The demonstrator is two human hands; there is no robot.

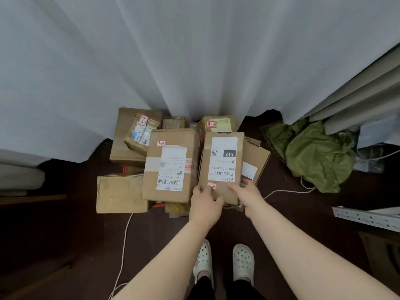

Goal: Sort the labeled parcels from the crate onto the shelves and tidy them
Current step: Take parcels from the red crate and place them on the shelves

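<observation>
Your L hand grips the near-left corner of the 010 parcel. Thumb's on top just beside a small red-edged sticker, fingers curled at the near edge. Your R hand holds the near-right corner, thumb flat on top, fingers wrapped round the right side. Both hands clamp the same box; can't tell if it's lifted or resting on the pile.

The 010 parcel runs long-ways away from you, white shipping lbl up, at the right of a heap of brown boxes on the dark floor.
- Just beside its left: 159 parcel, bigger, w/ white lbl + its own red-edged tag.
- Front-left: plain taped box.
- Back-left: larger box w/ a small packet tilted on top.
- Behind the 010: box w/ yellowish lbl.
- Under its right side: open-flap box.

White curtain hangs behind the heap. Green bag lies to the right, apart from the boxes, w/ a white cable running toward it. Your white clogs show at btm.
</observation>
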